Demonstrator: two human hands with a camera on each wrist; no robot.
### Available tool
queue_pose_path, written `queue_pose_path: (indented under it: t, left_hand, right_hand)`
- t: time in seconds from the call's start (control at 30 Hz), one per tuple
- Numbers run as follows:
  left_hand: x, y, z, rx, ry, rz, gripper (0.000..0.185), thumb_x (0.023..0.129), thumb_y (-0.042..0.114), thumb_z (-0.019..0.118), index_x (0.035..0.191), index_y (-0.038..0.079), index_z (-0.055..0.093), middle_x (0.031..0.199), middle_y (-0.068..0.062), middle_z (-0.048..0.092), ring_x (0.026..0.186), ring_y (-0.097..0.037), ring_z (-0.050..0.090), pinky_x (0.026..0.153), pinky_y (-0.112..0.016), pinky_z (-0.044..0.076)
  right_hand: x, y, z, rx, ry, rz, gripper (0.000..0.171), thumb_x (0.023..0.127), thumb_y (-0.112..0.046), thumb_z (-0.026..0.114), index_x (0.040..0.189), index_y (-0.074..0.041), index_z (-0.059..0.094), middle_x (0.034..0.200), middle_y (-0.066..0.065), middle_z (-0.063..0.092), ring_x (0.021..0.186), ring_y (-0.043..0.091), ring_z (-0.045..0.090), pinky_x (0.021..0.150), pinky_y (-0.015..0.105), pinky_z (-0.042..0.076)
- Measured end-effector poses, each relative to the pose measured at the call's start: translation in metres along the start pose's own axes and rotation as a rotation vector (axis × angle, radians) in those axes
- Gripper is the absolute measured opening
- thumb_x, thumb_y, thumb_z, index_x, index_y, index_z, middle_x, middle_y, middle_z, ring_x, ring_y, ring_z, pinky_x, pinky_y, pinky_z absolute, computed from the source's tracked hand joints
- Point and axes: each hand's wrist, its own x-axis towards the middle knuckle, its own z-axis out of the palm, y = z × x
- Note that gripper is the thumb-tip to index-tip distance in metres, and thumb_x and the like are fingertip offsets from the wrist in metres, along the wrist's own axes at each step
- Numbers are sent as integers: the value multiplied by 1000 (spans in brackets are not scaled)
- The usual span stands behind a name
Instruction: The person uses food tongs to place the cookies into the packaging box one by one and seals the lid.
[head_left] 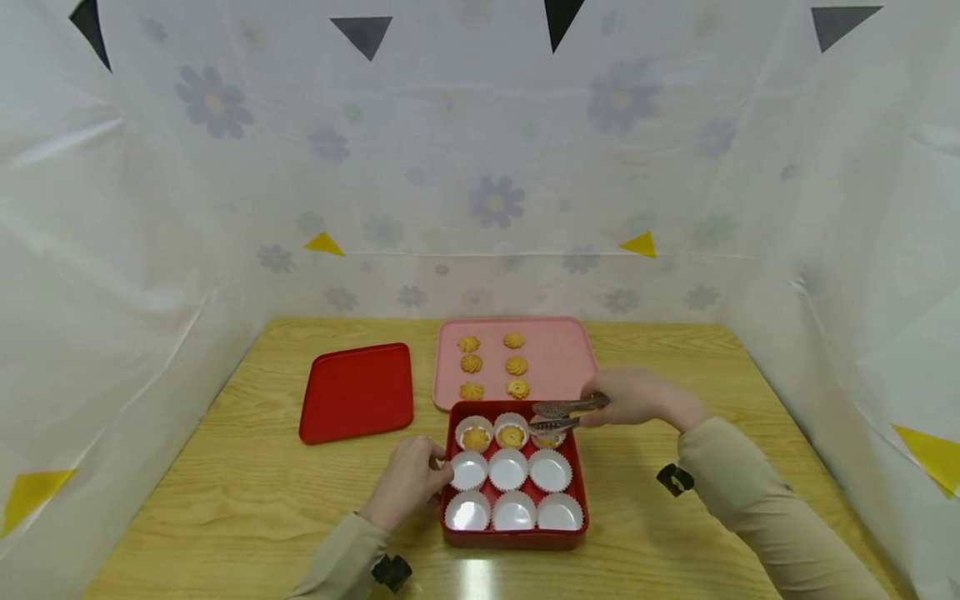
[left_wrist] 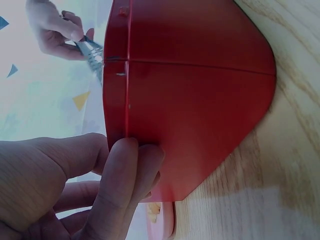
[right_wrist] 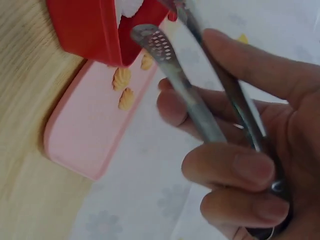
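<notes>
Gripping tongs right of centre, the right hand holds them spread over a cup; the left hand pinches the red box, presumably steadying it.

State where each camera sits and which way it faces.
Head: head-worn, facing forward and down at box and pink tray; left hand, right hand and sleeves show.
Left wrist: on that wrist, facing the box's side; left hand holds its edge, right hand shows beyond.
Right wrist: on that wrist, facing the tongs; only the right hand shows.
Head and right wrist share tongs and cookies.
</notes>
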Motion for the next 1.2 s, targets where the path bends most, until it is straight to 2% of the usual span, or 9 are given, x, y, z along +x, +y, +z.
queue_pose_path:
  t: [0.1,0.2,0.37,0.47,0.6,0.7,0.83,1.0,1.2]
  left_hand:
    - [0,1,0,10,-2,-5,26,81,0,66,58,8,57,56,-1,62,47,-6,53,43,-19,40]
    - [0,1,1,10,-5,-7,23,81,0,66,60,7,61,57,-1,64,46,-6,54,43,-20,41]
    - [0,1,1,-2,-7,-2,20,81,-1,65,62,6,63,57,-2,65,44,-6,56,42,-20,43]
    - [0,2,1,-1,-7,-1,19,80,-1,65,63,5,66,57,-2,65,45,-6,56,42,-20,43]
    - [0,2,0,7,-9,-12,19,81,-1,66,63,5,66,58,-2,64,47,-7,55,43,-20,43]
    - [0,2,0,7,-12,-17,19,82,-1,66,63,5,66,59,-2,65,48,-7,55,44,-20,44]
    - [0,2,0,-2,-18,-24,17,81,0,65,65,5,68,59,-3,66,47,-7,57,43,-21,45]
    - [1,2,0,-5,-13,-25,18,81,-1,65,64,5,67,59,-3,67,45,-7,57,43,-20,45]
    - [0,2,0,-9,-13,-18,19,81,-1,65,63,5,65,58,-3,66,45,-8,58,42,-20,45]
  right_hand:
    - [0,16,1,158,-5,-41,28,95,-35,67,108,-10,71,95,-1,69,81,10,56,70,29,46]
    - [2,31,5,303,5,-50,35,97,-34,65,116,-6,69,104,4,70,85,13,57,72,29,48]
    - [8,46,8,383,67,-28,35,99,-29,61,118,-1,67,101,9,69,79,14,53,67,29,45]
    - [14,46,7,339,93,15,34,100,-29,60,114,1,67,94,10,68,75,14,52,67,30,43]
    - [27,37,3,198,103,82,31,98,-30,62,106,-1,69,86,7,67,70,14,51,63,30,42]
    - [39,28,1,68,91,119,26,96,-30,64,97,-5,70,80,3,65,65,13,49,60,28,40]
    - [53,19,2,-40,56,161,23,95,-32,66,87,-10,66,74,0,61,63,13,47,58,28,37]
    - [65,9,2,-92,43,208,25,95,-32,67,81,-11,61,74,0,58,65,14,46,60,30,39]
    - [74,2,2,-118,19,240,23,94,-32,67,83,-12,61,76,0,57,67,15,46,61,31,40]
